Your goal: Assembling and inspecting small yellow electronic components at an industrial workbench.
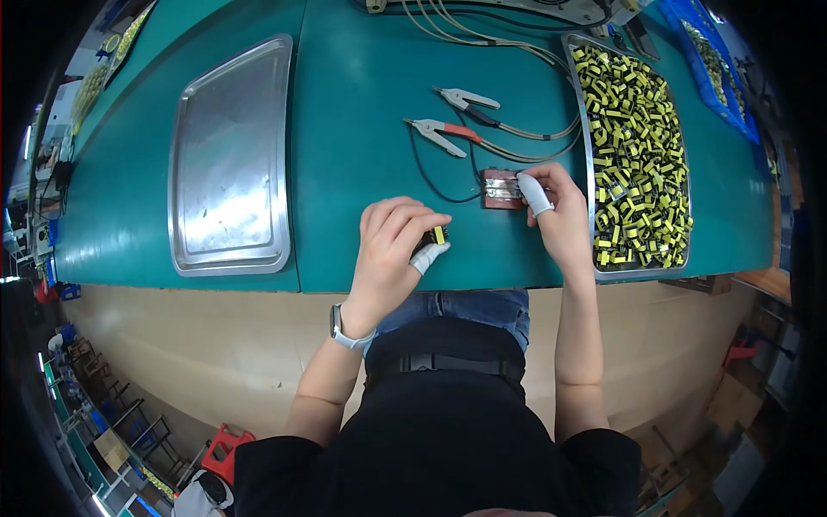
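Observation:
My left hand [393, 245] is closed around a small transformer [439, 234] with yellow tape and a black body. The fingers hide part of it, and I cannot tell whether more pieces lie in the palm. My right hand [556, 207] is at the right side of a reddish-brown test block [500, 203] with shiny metal strips. Its thumb and fingers are bent together there, and whatever lies between them is hidden. White finger cots cover both thumbs. Thin dark leads run from the block to a red-sleeved clip [444, 132] and a black-sleeved clip [469, 98].
Right of my right hand stands a metal tray [591, 164] heaped with yellow-and-black transformers [633, 155]. A bare metal tray [233, 155] lies at the left. Cables [543, 135] curve across the green tabletop [362, 103]. A blue bin [719, 77] stands at the far right.

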`<state>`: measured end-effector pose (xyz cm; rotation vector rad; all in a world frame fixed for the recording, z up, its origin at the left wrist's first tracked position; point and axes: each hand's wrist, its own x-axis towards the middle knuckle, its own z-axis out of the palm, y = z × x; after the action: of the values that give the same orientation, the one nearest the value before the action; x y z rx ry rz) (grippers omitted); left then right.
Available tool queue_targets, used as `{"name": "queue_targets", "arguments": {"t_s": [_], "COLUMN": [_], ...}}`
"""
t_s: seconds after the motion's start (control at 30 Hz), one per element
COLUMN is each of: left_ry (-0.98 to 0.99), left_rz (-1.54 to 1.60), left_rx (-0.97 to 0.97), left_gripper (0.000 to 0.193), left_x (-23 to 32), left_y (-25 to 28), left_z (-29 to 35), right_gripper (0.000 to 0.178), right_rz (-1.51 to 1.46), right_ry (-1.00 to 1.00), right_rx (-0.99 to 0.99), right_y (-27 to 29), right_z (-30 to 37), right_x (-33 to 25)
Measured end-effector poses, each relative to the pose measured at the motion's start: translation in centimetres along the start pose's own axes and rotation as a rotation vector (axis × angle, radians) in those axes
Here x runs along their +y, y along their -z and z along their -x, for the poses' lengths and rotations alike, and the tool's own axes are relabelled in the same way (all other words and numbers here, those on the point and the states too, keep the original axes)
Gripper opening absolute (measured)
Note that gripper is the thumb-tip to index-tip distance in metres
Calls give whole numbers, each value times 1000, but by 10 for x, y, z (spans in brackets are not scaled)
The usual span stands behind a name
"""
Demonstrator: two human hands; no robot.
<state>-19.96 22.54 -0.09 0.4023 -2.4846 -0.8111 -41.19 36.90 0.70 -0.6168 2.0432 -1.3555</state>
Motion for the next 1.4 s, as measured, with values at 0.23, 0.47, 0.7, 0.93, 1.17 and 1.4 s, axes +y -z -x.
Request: {"name": "queue_targets", "arguments": {"t_s": [0.23,0.47,0.7,0.93,1.17,1.4], "left_ry": [119,-14,280,306,379,49], "left_rz": [315,363,-157,-141,229,322], "left_rx": [105,114,108,98,133,262], "left_gripper": [46,53,63,43,36,44], "left_x": [14,19,21,14,24,34], "left_y": [-5,-6,-3,-15,-6,-14], "left_z": [2,-1,13,9,-2,2], "right_gripper": [21,32,21,23,24,48], "right_rz": [-151,-652,-32,93,12,-908], "right_ry": [-63,-244,158,43,48,-358], "right_rx": [-134,-489,95,92,72,-555], "right_y": [4,-36,-21,-2,-4,-47], "right_z": [9,39,16,0,9,45], "right_x": [-6,-2,8,9,12,-7]}}
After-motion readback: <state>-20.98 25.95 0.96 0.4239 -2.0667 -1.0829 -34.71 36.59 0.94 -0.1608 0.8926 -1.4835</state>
